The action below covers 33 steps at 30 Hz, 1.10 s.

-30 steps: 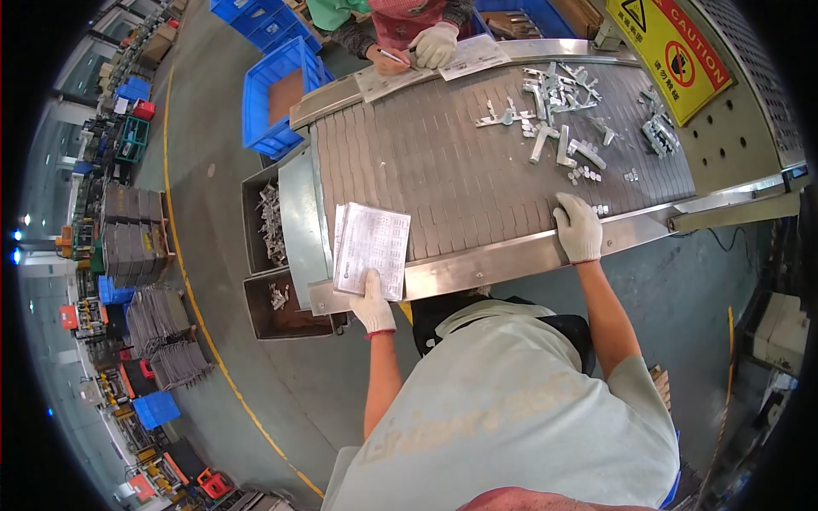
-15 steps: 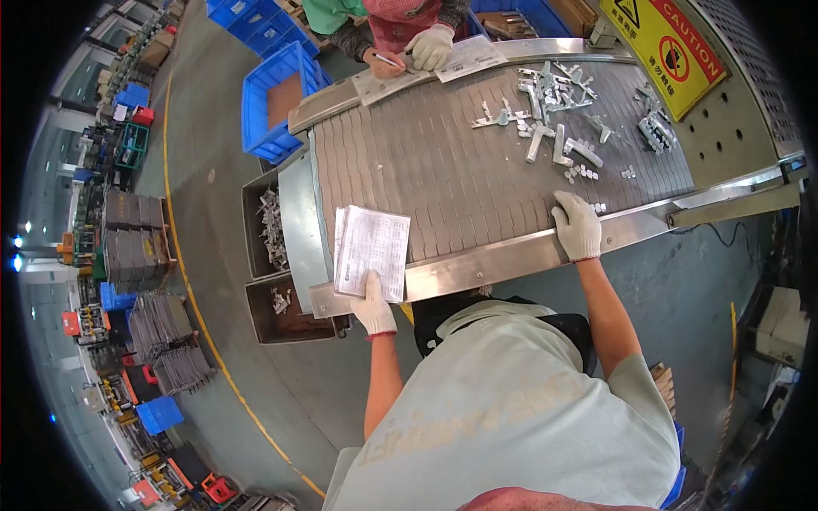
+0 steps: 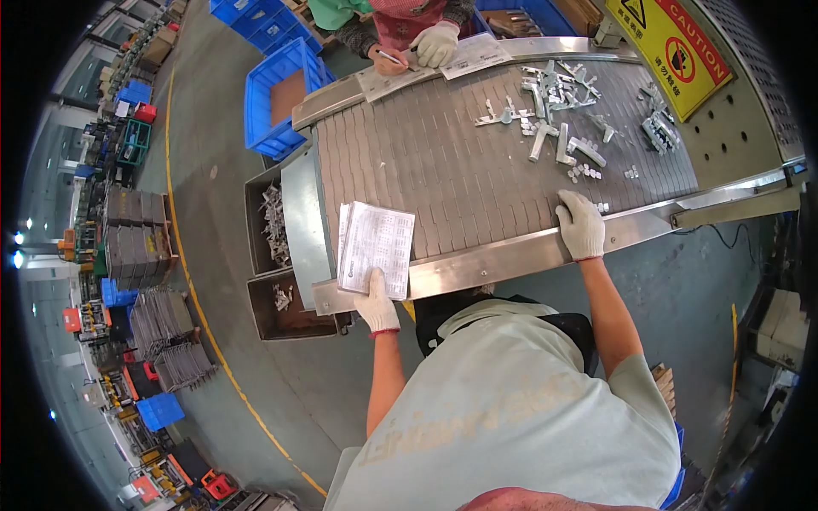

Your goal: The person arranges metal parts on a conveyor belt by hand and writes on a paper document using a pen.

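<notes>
My left hand (image 3: 376, 305), in a white knit glove, is closed on a small stack of printed sheets (image 3: 376, 249), thumb on top. The sheets lie over the near left corner of a conveyor belt (image 3: 426, 153). On the belt's near metal rail (image 3: 494, 265) rests my right hand (image 3: 582, 226), also gloved, its fingers lying on the belt and holding nothing. Close to those fingertips are small metal slugs (image 3: 584, 173). Beyond them lies a loose pile of silvery cast metal parts (image 3: 558, 89).
Across the belt, a co-worker's hand holds a pen (image 3: 391, 57) over paper (image 3: 394, 81); their gloved hand (image 3: 436, 44) rests beside it. Left are a blue crate (image 3: 258, 111) and metal bins (image 3: 264, 328) with parts. A yellow caution sign (image 3: 676, 53) hangs at right.
The whole view has shifted very slightly. Both my hands stay in place on the sheets and the rail.
</notes>
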Available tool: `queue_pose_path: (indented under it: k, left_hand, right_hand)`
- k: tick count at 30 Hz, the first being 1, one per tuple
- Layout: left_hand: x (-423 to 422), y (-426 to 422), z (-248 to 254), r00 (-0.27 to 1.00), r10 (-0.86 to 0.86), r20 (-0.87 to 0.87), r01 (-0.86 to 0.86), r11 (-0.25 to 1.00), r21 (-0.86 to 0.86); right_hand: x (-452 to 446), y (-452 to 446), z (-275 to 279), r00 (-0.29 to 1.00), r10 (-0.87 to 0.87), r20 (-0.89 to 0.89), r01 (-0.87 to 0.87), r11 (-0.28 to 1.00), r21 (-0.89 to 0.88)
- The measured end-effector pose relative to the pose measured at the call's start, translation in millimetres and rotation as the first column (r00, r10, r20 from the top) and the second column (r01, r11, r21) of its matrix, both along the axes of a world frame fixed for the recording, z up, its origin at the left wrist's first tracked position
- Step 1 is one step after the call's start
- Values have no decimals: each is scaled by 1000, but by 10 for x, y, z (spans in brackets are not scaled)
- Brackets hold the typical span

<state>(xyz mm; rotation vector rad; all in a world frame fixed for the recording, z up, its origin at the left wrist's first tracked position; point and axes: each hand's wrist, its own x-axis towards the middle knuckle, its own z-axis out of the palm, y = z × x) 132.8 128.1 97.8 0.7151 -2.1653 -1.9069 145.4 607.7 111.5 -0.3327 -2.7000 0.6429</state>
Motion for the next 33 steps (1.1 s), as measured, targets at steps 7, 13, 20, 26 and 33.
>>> queue_pose_path:
  k: [7, 13, 20, 26, 33]
  left_hand:
    - [-7, -16, -54, 1000, 8, -19, -8, 1000, 4]
    - [-10, -21, -31, 1000, 2, 9, -2, 1000, 4]
    - [-3, -50, -48, 1000, -3, 20, 3, 1000, -2]
    - [1, -77, -85, 1000, -15, -9, 15, 1000, -23]
    - [2, -78, -72, 1000, -13, 0, 13, 1000, 6]
  right_hand:
    - [11, -3, -51, 1000, -1, -17, 0, 1000, -24]
    - [11, -24, -53, 1000, -9, 4, 9, 1000, -17]
    - [5, -62, -62, 1000, -4, -13, 4, 1000, -10]
    - [3, -92, -70, 1000, -5, -16, 5, 1000, -7]
    - [6, -107, -112, 999, 4, -32, -4, 1000, -3]
